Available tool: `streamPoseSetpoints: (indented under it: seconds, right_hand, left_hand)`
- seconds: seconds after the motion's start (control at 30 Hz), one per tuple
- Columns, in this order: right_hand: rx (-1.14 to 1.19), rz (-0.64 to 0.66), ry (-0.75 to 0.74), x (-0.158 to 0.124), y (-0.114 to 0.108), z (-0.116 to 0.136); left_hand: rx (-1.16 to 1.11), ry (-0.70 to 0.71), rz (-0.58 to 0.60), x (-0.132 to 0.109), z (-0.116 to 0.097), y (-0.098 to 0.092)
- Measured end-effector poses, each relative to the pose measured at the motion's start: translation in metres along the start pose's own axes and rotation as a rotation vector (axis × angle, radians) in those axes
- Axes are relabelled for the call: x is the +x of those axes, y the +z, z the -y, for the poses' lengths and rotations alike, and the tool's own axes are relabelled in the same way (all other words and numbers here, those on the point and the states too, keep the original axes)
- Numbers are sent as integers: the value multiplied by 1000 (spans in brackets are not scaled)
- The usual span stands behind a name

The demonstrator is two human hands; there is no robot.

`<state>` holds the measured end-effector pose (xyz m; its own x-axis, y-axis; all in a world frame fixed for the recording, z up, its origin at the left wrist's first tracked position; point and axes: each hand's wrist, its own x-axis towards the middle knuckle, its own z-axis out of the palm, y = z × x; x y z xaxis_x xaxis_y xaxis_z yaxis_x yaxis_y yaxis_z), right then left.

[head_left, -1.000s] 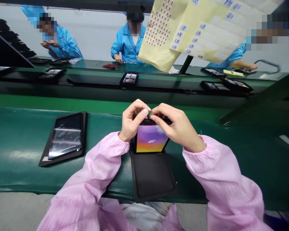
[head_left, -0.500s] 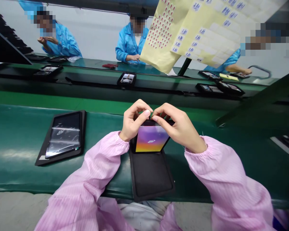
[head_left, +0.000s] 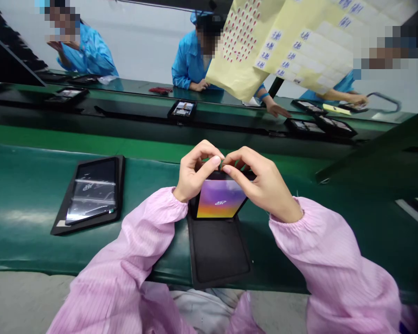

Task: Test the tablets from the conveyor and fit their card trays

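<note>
Your left hand and right hand meet at the top edge of the lit tablet, each grip narrowed to a pinch, thumb close to forefinger. What sits between the fingertips is too small to make out, so you cannot tell whether either grip is closed on something. Your right hand covers the tablet's upper right corner. The tablet stands tilted up at the far end of a black pad on the green tabletop, in front of you. Its purple-to-yellow screen carries a small white logo, its lettering too small to read.

Over to your left, well apart from your hands, a dark tablet lies on another black pad. A similar white logo shows on it, and a blank-looking white label lies at the pad's near corner.

Beyond, yellow sheets hang with rows of red marks and blue handwritten characters, too blurred to read. Behind them, a co-worker's hand reaches toward black trays.
</note>
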<state>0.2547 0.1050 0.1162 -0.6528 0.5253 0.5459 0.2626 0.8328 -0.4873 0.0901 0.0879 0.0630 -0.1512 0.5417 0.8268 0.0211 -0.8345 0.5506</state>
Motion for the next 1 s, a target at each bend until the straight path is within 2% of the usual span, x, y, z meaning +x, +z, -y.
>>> streamPoseSetpoints:
  seconds: [0.4,1.0]
  right_hand:
    - [-27,-2,-42,4,3,1]
    - [-42,6,-4,2,0,0]
  left_hand:
    - [-1,13,4,1,1,0]
    - [-42,24,7,1,1,1]
